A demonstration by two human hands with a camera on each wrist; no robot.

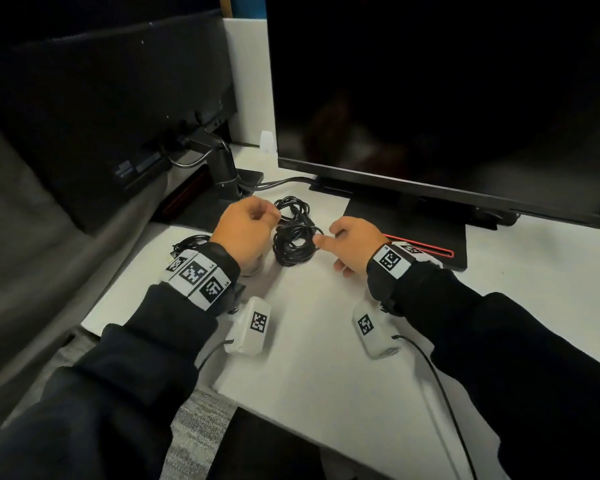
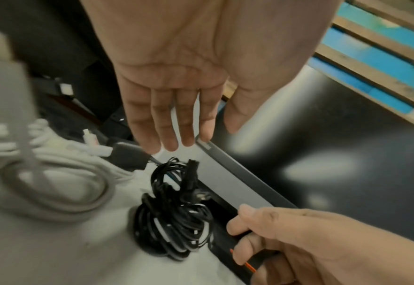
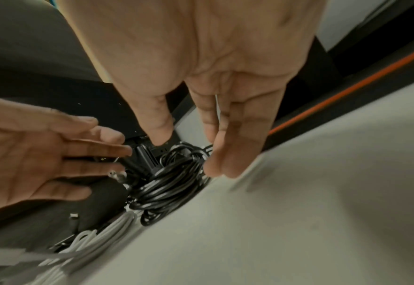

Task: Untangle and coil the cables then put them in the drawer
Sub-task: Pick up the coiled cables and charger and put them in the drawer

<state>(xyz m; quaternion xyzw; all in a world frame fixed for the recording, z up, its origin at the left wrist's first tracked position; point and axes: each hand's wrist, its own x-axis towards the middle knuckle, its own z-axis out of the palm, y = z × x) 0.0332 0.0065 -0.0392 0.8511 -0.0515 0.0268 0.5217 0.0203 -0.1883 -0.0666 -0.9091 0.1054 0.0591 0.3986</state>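
Observation:
A black cable bundle [image 1: 293, 239] lies loosely tangled on the white desk [image 1: 326, 358], in front of the monitor stand. My left hand [image 1: 253, 216] hovers just left of it, and the left wrist view shows that left hand [image 2: 206, 127] with straight fingers over the bundle [image 2: 172, 214], holding nothing. My right hand [image 1: 347, 237] is at the bundle's right side; its fingertips [image 3: 215, 167] are at the cable's [image 3: 167, 183] edge, without a visible grip. A white cable coil [image 2: 55, 183] lies left of the black one. No drawer is in view.
A large dark monitor [image 1: 447, 98] stands close behind the cables on a black base with a red line [image 1: 420, 245]. The back of a second monitor [image 1: 118, 116] on its arm fills the left. Another thin black cable [image 1: 191, 241] lies by my left wrist.

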